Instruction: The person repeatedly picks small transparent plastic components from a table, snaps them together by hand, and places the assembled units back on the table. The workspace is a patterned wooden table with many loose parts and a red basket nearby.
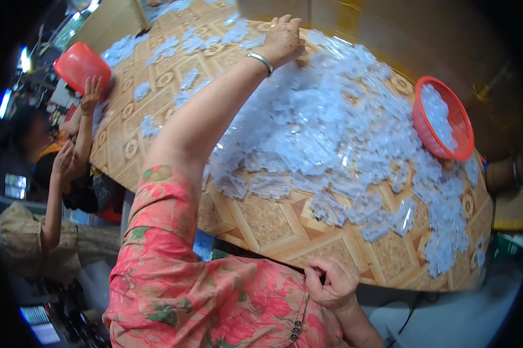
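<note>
One head-worn fisheye camera looks down from close above, across the patterned table (267,223).

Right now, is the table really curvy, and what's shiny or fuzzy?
Head view: fisheye distortion bends edges, so the true shape of the table is uncertain; head view: white glints shine on the clear plastic pieces; head view: some pieces below the left hand look blurry.

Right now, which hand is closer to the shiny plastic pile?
Left. The left hand is at the far edge of the plastic pile; the right hand is by the near edge of the table, apart from the pile.
</note>
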{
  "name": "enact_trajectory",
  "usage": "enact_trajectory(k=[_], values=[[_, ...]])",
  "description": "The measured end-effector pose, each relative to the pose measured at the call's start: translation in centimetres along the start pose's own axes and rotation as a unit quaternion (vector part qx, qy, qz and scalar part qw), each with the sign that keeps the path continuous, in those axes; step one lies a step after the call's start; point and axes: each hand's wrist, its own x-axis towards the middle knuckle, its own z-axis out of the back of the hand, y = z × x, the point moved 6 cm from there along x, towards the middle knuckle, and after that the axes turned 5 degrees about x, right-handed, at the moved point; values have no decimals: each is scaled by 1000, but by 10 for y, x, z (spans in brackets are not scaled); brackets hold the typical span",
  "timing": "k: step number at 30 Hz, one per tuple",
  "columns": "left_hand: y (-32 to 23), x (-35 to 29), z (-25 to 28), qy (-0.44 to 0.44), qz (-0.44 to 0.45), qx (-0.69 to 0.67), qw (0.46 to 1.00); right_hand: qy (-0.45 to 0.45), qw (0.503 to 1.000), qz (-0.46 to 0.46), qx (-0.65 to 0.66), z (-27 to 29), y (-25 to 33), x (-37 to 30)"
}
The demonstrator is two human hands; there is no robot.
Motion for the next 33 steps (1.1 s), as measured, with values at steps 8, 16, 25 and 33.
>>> enact_trajectory(k=[8, 16, 25, 33], values=[[103, 4, -48, 242, 135, 19, 961, 8, 999, -30, 12, -2, -6, -12], [71, -11, -29, 184, 60, 55, 979, 6, 997, -75, -11, -4, -9, -16], [14, -40, -4, 139, -62, -101, 983, -28, 997, -23, -64, -7, -5, -14], [-44, -105, 91, -65, -145, -198, 967, -51, 997, -19, -61, -7, -14, -23]])
